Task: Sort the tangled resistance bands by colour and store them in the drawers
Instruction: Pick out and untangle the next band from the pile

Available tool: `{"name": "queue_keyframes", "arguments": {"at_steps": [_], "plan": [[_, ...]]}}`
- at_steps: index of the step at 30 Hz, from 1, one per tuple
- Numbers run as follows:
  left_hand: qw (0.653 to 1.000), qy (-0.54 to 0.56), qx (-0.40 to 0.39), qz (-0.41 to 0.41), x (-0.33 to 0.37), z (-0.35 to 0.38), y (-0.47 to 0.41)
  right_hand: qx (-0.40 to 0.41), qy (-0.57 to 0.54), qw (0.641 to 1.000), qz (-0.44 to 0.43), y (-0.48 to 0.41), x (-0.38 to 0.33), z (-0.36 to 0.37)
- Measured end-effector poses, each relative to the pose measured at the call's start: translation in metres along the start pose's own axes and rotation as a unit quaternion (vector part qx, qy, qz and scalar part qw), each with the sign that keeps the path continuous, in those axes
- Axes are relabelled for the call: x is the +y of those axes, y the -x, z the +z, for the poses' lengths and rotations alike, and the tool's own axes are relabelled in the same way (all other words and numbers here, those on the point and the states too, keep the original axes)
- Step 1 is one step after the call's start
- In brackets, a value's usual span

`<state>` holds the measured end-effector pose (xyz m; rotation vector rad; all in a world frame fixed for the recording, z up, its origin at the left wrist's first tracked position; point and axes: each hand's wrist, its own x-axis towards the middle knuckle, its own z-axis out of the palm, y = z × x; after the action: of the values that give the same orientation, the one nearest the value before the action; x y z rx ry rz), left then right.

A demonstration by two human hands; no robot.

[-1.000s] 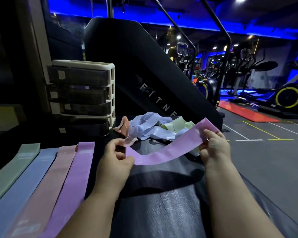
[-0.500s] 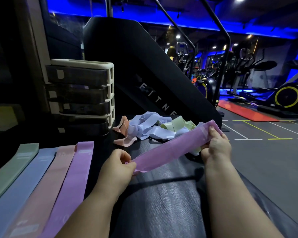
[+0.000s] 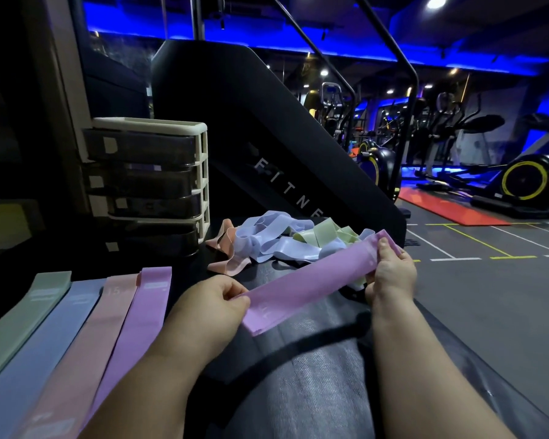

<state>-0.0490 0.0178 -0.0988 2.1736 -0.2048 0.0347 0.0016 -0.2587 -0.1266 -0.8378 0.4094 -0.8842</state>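
A purple resistance band (image 3: pixel 311 285) is stretched flat between my hands above the dark surface. My left hand (image 3: pixel 213 305) pinches its near end and my right hand (image 3: pixel 390 274) grips its far end. Behind it lies a tangled pile of bands (image 3: pixel 279 240) in light blue, green and peach. On the left, several bands lie flat side by side: green (image 3: pixel 23 315), blue (image 3: pixel 45 337), pink (image 3: pixel 86 340) and purple (image 3: pixel 133 324). A cream drawer unit (image 3: pixel 149 182) with dark drawers, all closed, stands at the back left.
The black padded surface (image 3: pixel 314 381) runs toward me between my arms. A large black machine panel (image 3: pixel 267 147) rises behind the pile. The gym floor (image 3: pixel 488 296) drops away to the right, with exercise bikes (image 3: pixel 520 182) farther off.
The purple band went from a loose open loop to a flat, taut strip. My left hand slid to its near end; my right hand stayed near the pile.
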Motion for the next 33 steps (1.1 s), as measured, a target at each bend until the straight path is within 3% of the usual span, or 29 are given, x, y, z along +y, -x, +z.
{"name": "queue_keyframes", "arguments": {"at_steps": [6,16,22,28,33], "plan": [[0.997,-0.052,-0.043,-0.021,-0.01,-0.031,0.025,-0.095,0.155,0.983,0.018,0.017,0.016,0.01],[0.996,-0.002,-0.076,-0.042,-0.046,-0.086,0.073,-0.161,0.177,0.952,0.191,0.068,0.042,0.041],[0.994,0.053,-0.065,-0.074,-0.066,-0.114,0.083,-0.192,0.238,0.912,0.275,0.1,0.063,0.085],[0.993,0.092,-0.062,-0.043,-0.077,-0.124,0.087,-0.234,0.253,0.913,0.217,0.128,0.083,0.136],[0.997,0.029,-0.066,0.007,-0.081,-0.129,0.088,-0.299,0.359,0.878,0.108,0.135,0.117,0.158]]}}
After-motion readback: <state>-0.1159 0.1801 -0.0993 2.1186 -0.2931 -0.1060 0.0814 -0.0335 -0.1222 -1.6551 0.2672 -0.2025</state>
